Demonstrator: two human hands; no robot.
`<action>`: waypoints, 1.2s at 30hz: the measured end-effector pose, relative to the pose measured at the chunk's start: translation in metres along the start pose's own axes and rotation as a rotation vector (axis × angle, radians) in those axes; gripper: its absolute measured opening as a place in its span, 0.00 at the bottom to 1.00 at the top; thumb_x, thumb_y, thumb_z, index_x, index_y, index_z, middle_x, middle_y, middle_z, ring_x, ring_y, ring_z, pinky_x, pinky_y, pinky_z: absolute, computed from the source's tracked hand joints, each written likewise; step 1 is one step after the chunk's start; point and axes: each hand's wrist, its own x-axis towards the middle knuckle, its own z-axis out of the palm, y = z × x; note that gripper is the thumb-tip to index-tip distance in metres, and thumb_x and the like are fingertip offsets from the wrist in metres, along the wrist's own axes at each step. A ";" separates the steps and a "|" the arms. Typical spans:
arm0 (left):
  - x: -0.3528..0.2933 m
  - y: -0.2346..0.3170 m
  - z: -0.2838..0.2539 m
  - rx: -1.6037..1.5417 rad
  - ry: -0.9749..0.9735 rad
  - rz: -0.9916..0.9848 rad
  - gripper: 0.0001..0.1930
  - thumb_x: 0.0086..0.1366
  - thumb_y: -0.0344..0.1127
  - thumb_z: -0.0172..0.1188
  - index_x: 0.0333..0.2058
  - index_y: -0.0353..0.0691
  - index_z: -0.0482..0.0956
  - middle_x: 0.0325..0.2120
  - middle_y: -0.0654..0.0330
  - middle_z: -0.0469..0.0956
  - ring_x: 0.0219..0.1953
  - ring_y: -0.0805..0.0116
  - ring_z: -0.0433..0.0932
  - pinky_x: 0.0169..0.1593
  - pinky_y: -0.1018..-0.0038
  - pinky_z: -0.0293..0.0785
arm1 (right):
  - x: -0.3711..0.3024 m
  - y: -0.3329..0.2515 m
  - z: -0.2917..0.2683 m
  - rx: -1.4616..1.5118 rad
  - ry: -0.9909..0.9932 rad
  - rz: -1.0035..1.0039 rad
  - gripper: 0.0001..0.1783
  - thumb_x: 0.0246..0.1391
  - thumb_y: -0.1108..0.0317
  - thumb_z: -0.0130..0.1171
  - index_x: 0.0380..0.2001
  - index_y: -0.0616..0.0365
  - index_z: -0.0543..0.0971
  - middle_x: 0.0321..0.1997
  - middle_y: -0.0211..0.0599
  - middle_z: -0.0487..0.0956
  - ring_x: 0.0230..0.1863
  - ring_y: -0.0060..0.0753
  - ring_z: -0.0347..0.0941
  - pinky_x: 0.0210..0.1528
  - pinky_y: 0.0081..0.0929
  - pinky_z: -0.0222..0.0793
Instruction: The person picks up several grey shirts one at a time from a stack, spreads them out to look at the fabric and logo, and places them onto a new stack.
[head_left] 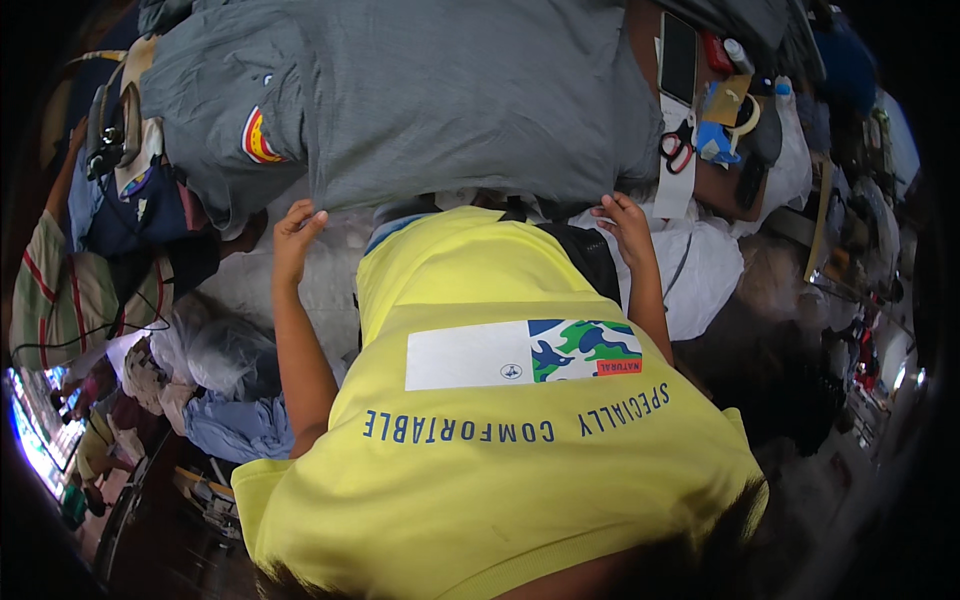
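A dark grey shirt point(450, 100) lies spread across the table, its near edge hanging toward my body. It bears a red, yellow and white curved patch point(261, 137) at the left. My left hand point(299, 225) pinches the shirt's near edge, left of my middle. Opposite it, my right hand point(625, 226) has its fingers closed at the right end of the same edge. The cloth between the two hands is drawn fairly straight. Much of the table under the shirt is hidden.
On the right lie a phone point(678, 58), red-handled scissors point(677, 148), a tape roll point(746, 116) and white paper point(673, 192). Beside the shirt's left end, another person's arm point(66, 180) and striped garment point(88, 300) appear. Plastic-wrapped bundles point(215, 340) sit at the lower left.
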 end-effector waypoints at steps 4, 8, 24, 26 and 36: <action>-0.002 0.005 -0.001 -0.081 -0.003 0.037 0.07 0.54 0.28 0.56 0.31 0.32 0.77 0.35 0.66 0.70 0.38 0.76 0.67 0.45 0.82 0.57 | -0.003 0.002 -0.014 0.255 -0.084 -0.010 0.06 0.51 0.64 0.55 0.30 0.52 0.73 0.30 0.24 0.74 0.35 0.20 0.71 0.40 0.23 0.64; -0.002 0.015 -0.004 -0.193 -0.021 0.004 0.06 0.55 0.27 0.53 0.30 0.33 0.76 0.34 0.68 0.70 0.37 0.79 0.66 0.44 0.83 0.56 | -0.012 -0.003 -0.023 0.356 -0.105 -0.036 0.06 0.52 0.64 0.54 0.32 0.53 0.75 0.32 0.26 0.75 0.35 0.20 0.71 0.41 0.24 0.65; 0.021 -0.031 -0.013 0.023 0.039 -0.232 0.04 0.55 0.33 0.58 0.31 0.43 0.75 0.23 0.74 0.71 0.24 0.85 0.63 0.29 0.86 0.56 | 0.002 0.018 -0.026 -0.069 -0.172 0.041 0.17 0.51 0.55 0.53 0.36 0.57 0.77 0.33 0.29 0.78 0.34 0.17 0.70 0.40 0.17 0.62; 0.024 -0.027 -0.011 0.057 0.062 -0.169 0.07 0.55 0.32 0.58 0.33 0.41 0.75 0.24 0.73 0.71 0.25 0.85 0.64 0.30 0.86 0.58 | 0.003 0.008 -0.027 -0.129 -0.186 0.046 0.17 0.51 0.57 0.53 0.40 0.57 0.75 0.34 0.30 0.78 0.33 0.17 0.71 0.38 0.17 0.64; 0.098 0.094 0.022 0.671 0.500 0.561 0.13 0.50 0.31 0.61 0.37 0.39 0.76 0.28 0.60 0.73 0.28 0.69 0.73 0.34 0.77 0.68 | 0.046 -0.116 -0.003 -0.295 0.034 -0.322 0.14 0.51 0.71 0.51 0.43 0.61 0.72 0.32 0.32 0.76 0.29 0.18 0.71 0.30 0.14 0.65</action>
